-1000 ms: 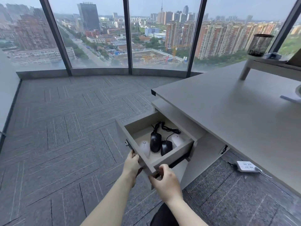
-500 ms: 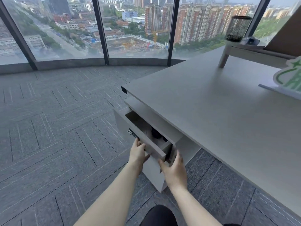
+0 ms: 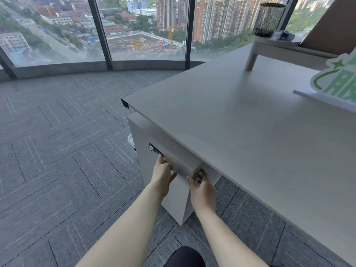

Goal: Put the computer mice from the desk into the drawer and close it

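Nearest the camera, two bare forearms reach forward and down to the cabinet under the desk (image 3: pixel 240 132). The left hand (image 3: pixel 162 171) lies flat against the front of the drawer (image 3: pixel 180 166), fingers extended and close together with the tips up by the small black combination lock (image 3: pixel 154 150), thumb spread out to the right along the panel; it presses on the face and grasps nothing. The right hand (image 3: pixel 202 186) is at the drawer front's right corner, fingers curled around the edge so their tips go out of sight behind it, thumb resting on the front face near the left thumb; it is a loose hold on the panel edge only. The drawer front sits flush with the cabinet face, so the drawer is closed and no computer mice can be seen on the desk or anywhere else. Below the hands the pale cabinet side runs down to the grey patterned carpet (image 3: pixel 57 151). Farther along the desktop stands a white and green sign (image 3: pixel 335 81), partly cut off at the right. Beyond it a low riser shelf (image 3: pixel 273 47) carries a black mesh pen cup (image 3: pixel 267 19). Farthest off, floor-to-ceiling windows (image 3: pixel 146 29) show city buildings
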The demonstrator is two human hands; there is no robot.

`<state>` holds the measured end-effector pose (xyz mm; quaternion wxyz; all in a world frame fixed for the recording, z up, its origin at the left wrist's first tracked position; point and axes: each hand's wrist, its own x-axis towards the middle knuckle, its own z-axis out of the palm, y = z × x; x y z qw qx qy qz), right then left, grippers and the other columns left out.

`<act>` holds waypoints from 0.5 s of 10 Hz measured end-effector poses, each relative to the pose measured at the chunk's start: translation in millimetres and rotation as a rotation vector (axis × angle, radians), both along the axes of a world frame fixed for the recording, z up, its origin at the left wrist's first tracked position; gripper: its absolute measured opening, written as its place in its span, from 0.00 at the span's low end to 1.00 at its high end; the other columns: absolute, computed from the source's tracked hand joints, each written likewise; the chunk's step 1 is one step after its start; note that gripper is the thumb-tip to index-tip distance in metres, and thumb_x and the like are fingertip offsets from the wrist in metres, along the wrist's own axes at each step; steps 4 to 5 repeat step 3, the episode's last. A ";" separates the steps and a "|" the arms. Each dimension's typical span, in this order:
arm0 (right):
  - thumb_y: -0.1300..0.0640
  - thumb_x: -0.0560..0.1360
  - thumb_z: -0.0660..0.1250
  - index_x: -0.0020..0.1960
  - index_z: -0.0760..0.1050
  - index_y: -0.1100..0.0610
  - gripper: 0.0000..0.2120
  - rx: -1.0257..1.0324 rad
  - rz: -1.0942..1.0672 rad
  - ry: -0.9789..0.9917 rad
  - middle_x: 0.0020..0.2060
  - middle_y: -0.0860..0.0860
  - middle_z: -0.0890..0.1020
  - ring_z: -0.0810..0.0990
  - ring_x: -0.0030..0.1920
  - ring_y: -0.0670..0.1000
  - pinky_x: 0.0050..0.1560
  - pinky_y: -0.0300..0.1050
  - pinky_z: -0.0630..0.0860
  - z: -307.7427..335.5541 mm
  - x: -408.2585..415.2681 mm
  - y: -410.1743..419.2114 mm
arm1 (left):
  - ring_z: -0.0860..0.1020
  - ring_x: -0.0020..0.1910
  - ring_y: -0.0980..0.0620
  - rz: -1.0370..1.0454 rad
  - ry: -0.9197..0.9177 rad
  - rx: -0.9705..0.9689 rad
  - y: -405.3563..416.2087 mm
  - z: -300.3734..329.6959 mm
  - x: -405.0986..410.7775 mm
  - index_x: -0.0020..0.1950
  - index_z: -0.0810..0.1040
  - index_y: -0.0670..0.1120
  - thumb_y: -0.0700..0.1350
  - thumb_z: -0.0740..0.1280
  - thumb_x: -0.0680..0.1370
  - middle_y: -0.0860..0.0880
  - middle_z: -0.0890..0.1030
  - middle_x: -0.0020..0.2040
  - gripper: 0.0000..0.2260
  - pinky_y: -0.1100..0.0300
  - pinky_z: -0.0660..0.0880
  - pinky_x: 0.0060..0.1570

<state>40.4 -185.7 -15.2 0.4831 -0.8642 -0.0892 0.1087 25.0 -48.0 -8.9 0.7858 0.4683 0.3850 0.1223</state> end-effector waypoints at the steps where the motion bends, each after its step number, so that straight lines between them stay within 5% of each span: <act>1: 0.50 0.77 0.67 0.62 0.73 0.58 0.17 0.010 -0.004 0.006 0.55 0.54 0.84 0.83 0.54 0.55 0.47 0.44 0.75 -1.1 0.2 1.1 | 0.72 0.66 0.49 -0.006 0.002 0.006 0.3 1.6 -2.0 0.77 0.56 0.54 0.30 0.54 0.76 0.54 0.74 0.66 0.33 0.52 0.74 0.56; 2: 0.49 0.77 0.68 0.60 0.74 0.57 0.16 0.025 0.018 0.021 0.53 0.54 0.85 0.83 0.53 0.56 0.49 0.47 0.77 -2.3 2.1 0.4 | 0.73 0.59 0.51 -0.028 0.008 0.034 -1.1 12.4 -8.2 0.77 0.56 0.53 0.30 0.54 0.76 0.60 0.76 0.52 0.32 0.52 0.71 0.61; 5: 0.49 0.77 0.67 0.61 0.74 0.58 0.17 -0.001 0.013 0.041 0.55 0.54 0.84 0.83 0.55 0.56 0.50 0.47 0.78 2.6 -1.7 -6.2 | 0.71 0.59 0.50 -0.060 0.022 0.096 -11.2 24.0 -23.9 0.76 0.59 0.49 0.31 0.55 0.76 0.56 0.75 0.56 0.29 0.51 0.70 0.62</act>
